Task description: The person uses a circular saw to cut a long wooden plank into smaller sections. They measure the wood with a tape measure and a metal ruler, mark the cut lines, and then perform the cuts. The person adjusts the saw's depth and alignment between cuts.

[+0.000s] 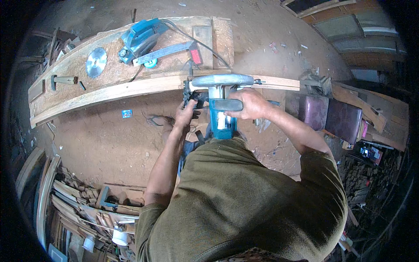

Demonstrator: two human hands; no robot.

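Observation:
Close to my body is a blue circular saw (224, 118) with a long grey guard (222, 80), lying across a long pale wooden beam (118, 89). My right hand (251, 103) is closed around its dark handle. On the saw's left side, my left hand (185, 113) grips a black metal part beside the beam; its fingers are curled and partly hidden. The guard covers the blade, and pale dust hangs just beyond it to the right.
On the sawdust-covered bench (109, 43) lie another blue power tool (144, 35), a round saw blade (96, 62), a hammer (63, 80), a metal square (163, 53) and a cable (196, 40). Purple padded seats (342, 117) stand right. Timber offcuts (72, 205) pile up lower left.

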